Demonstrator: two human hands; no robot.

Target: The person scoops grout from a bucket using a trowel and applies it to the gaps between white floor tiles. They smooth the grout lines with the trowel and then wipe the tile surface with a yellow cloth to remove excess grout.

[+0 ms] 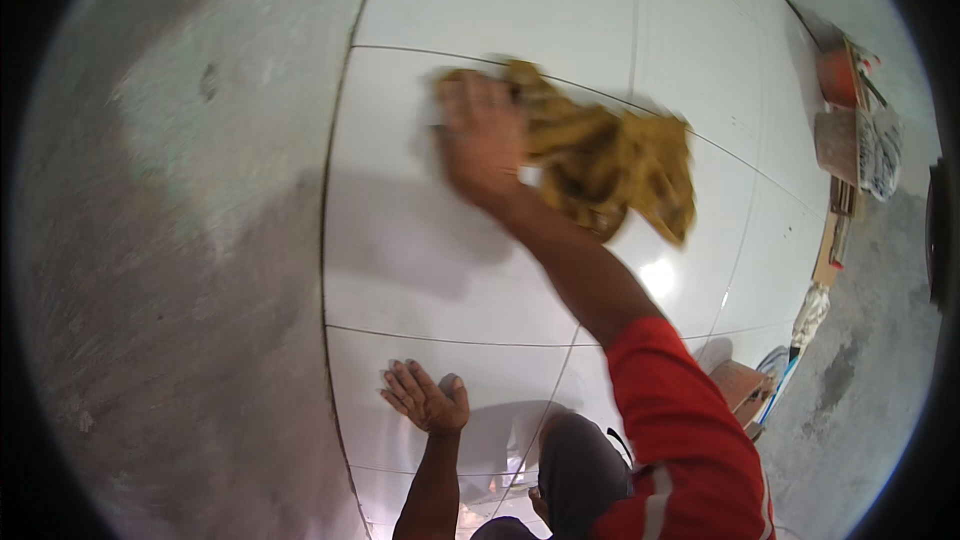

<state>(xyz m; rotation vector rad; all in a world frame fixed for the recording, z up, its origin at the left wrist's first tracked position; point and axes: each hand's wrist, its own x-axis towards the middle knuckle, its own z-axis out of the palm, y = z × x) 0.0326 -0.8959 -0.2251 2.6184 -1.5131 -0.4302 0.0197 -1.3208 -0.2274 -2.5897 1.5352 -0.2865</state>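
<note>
Under my right hand (483,135) is a crumpled mustard-brown cloth (625,155), pressed against the white tiles (430,250). The hand is a little blurred, and its fingers lie over the cloth's left end. Most of the cloth spreads in folds to the right of the hand, crossing a dark joint line between tiles. Nearer to me, my left hand (428,400) rests on a tile with its fingers spread, holding nothing. My right arm wears a red sleeve and reaches forward across the tiles.
A bare grey cement surface (190,270) runs along the left edge of the tiles. Along the right side stand a reddish container (838,77), a pinkish box (838,145), a clear plastic bag (881,155) and a brown box (742,387). My bent knee (580,465) is close below.
</note>
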